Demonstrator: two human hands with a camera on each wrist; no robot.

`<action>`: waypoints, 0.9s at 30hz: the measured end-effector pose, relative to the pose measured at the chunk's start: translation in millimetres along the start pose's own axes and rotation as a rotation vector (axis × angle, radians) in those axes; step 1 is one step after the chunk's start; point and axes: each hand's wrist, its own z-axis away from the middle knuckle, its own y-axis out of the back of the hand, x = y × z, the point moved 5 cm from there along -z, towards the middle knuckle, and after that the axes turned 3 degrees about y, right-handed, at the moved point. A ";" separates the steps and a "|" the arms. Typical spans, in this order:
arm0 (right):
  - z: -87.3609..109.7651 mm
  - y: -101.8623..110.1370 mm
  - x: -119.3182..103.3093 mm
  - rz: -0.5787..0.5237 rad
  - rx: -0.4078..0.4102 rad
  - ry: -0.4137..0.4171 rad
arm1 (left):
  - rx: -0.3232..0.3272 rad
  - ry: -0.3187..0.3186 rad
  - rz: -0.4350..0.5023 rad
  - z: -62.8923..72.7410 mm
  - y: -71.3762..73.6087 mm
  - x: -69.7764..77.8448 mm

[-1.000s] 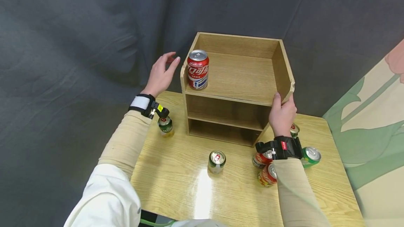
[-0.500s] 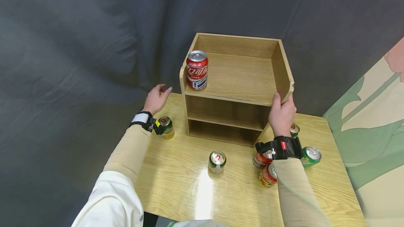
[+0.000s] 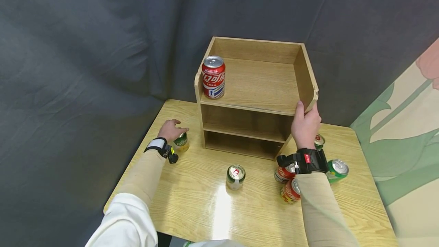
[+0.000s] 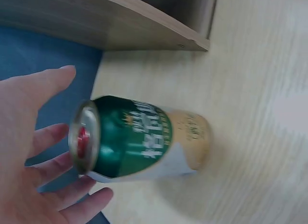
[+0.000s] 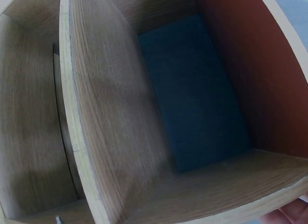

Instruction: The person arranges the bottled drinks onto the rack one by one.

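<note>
In the head view my left hand (image 3: 170, 130) is over the top of a green-and-gold drink can (image 3: 181, 144) standing left of the wooden shelf unit (image 3: 257, 83). The left wrist view shows this can (image 4: 137, 139) close up; the thumb is apart from it and the loosely spread fingers (image 4: 53, 168) are behind its top rim. My right hand (image 3: 305, 127) grips the front edge of the unit's right side panel, thumb on the inner side. A red cola can (image 3: 213, 77) stands upright at the left of the unit's top level.
Another green-and-gold can (image 3: 235, 177) stands in front of the unit. By my right forearm are two red cans (image 3: 290, 191), a green can (image 3: 337, 170) and a partly hidden can (image 3: 319, 141). A dark curtain (image 3: 103, 68) hangs behind the table (image 3: 192, 209).
My left hand has come down from beside the unit's top level to the green-and-gold can at the left. The right hand keeps its grip on the side panel.
</note>
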 end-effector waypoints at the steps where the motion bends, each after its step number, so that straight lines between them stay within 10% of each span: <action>1: 0.2 -0.3 0.2 -0.001 -0.003 -0.004 | -0.009 0.001 0.002 0.5 -3.0 -2.6; 27: -0.1 -0.4 0.2 -0.015 -0.022 -0.019 | 0.075 -0.103 -0.018 10.1 -41.6 -11.8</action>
